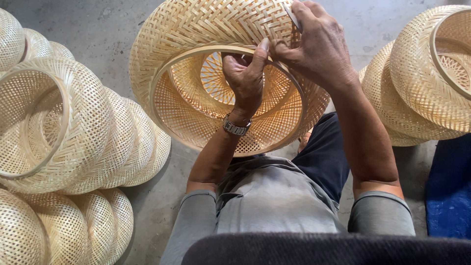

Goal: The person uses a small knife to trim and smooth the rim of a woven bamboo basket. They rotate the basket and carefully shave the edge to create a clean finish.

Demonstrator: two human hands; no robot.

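A large woven bamboo shade [191, 103], round and pale yellow, is held up in front of me with its open ring facing me. My left hand [245, 78], with a metal watch on the wrist, reaches inside the opening and grips the upper part of the inner ring, thumb pressed up against it. My right hand [316, 44] rests on the outside of the weave at the top right, fingers pinching a thin bamboo strip [291, 15] at the rim.
Stacked woven bamboo shades lie on the concrete floor at the left [73, 127] and lower left [64, 225]. More of them are piled at the right [427, 73]. A blue cloth [449, 191] lies at the lower right. My lap fills the bottom middle.
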